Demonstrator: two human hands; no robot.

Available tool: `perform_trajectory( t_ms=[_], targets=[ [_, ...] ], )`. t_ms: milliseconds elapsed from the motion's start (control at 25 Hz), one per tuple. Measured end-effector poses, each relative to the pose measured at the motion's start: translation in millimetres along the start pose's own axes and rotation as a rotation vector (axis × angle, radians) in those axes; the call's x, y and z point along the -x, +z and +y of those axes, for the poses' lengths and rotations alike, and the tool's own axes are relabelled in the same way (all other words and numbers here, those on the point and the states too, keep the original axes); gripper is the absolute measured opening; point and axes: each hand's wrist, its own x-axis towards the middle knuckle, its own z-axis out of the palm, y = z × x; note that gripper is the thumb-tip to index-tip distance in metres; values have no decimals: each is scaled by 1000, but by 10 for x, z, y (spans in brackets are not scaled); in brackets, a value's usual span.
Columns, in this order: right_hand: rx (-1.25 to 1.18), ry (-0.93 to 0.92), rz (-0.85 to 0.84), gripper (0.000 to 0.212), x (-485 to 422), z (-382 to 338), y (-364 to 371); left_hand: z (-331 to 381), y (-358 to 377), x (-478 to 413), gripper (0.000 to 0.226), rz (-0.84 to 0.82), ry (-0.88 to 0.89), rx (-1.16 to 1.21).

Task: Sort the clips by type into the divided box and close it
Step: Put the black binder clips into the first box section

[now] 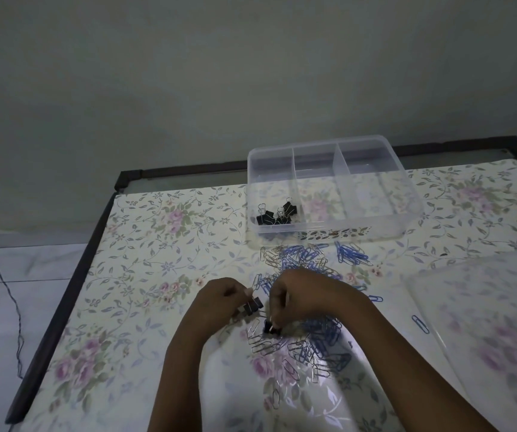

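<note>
Black binder point(253, 305) pinched by left hand point(220, 299), another by right hand point(301, 294) — I'd lift both free of paperclips point(319, 341), then drop at 12 o'clock, box point(360, 228) left bay.

I log a tabletop point(163, 244) under a glossy floral cover (pale ground, pink roses, grey-green vines), edged by a dark frame point(73, 285) along its left and far sides. A plain grey wall point(220, 73) stands behind. Left of the frame lies a white marbled floor point(42, 275). A thin black cable point(17, 313) trails across it. Lighting is dim.
</note>
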Motion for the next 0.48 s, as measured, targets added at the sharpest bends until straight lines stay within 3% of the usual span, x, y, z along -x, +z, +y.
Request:
perform_trajectory(
  t_ms=[200, 320, 480],
  targets=[
    [-211, 10, 238, 8, -1, -5, -52, 60, 44, 2, 21, -78, -131, 288],
    [-469, 70, 216, 17, 3, -9, -44, 104, 43, -18, 16, -23, -184, 478],
    [-842, 178, 214, 14, -32, 35, -62, 130, 38, -13, 13, -21, -153, 571]
  ],
)
